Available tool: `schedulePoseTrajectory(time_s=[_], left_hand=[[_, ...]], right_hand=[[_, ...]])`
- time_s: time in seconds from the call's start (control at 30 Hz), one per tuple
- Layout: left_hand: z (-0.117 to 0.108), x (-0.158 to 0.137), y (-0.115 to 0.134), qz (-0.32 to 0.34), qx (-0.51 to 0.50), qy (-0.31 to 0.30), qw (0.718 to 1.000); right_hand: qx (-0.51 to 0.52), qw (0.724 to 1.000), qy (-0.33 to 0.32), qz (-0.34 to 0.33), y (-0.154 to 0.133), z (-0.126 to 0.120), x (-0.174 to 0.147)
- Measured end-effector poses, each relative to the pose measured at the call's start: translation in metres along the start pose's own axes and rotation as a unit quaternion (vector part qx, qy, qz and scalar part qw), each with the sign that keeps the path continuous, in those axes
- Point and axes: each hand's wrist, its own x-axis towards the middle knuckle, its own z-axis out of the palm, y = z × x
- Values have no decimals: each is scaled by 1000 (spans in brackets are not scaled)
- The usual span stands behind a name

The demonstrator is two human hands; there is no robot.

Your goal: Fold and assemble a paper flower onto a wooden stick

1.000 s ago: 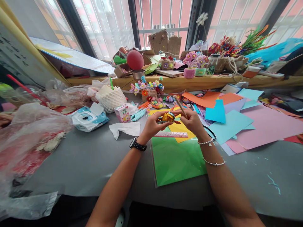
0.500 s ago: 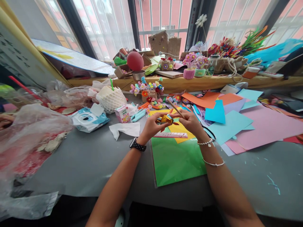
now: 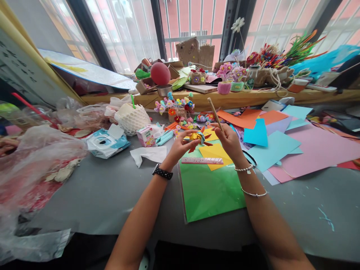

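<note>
Between the thumb and fingers of my left hand (image 3: 182, 148) is a small folded-paper piece (image 3: 198, 138) in yellow, orange and blue, with pointed orange tips sticking out. My right hand (image 3: 229, 141) is closed around a thin wooden stick (image 3: 215, 114), which tilts up and to the left, apart from the paper piece. Below both hands lie yellow paper sheets (image 3: 218, 154), a pink patterned ruler (image 3: 201, 161) and a green sheet (image 3: 210, 191) in a clear sleeve.
Coloured paper (image 3: 323, 150) spreads over the right side. Left of my hands are a wipes pack (image 3: 105, 142), a small pink box (image 3: 145, 136), a white tissue (image 3: 149, 153) and a netted coconut (image 3: 132, 118). Another person's hand (image 3: 7, 146) shows at the far left, near plastic bags (image 3: 47, 150).
The stick has come away from the paper piece and now points upward in my right hand. My left hand has turned the paper piece, so more blue and orange shows.
</note>
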Motion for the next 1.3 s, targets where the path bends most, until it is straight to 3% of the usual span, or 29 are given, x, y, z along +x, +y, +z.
schedulePoseTrajectory(time_s=[0.1,0.27,0.33,0.47,0.63,0.77,0.97,1.17,1.3], left_hand=[[-4,0,2,-23,-35,-49,998],[-7,-2,3,-44,-49,-106,992],[-7,0,1,-48,-43,-86,994],[-5,4,-3,-62,-54,11,997],[4,4,-7,-108,-125,8,986],[8,2,-12,-118,-134,24,984],[3,6,-19,-63,-129,87,986],[-1,9,-19,23,-58,95,994],[-4,11,-19,86,-10,113,990]], right_hand=[[2,1000,5,9,-1,-3,0],[60,994,-87,34,1,-2,-1],[60,995,-77,33,3,-1,-1],[4,1000,-1,18,4,1,-2],[-104,991,71,-41,-2,10,-7],[-111,991,58,-48,-2,19,-10],[-80,995,-12,-58,-1,24,-10],[-47,993,-80,-74,-2,23,-10],[-15,993,-102,-50,0,16,-7]])
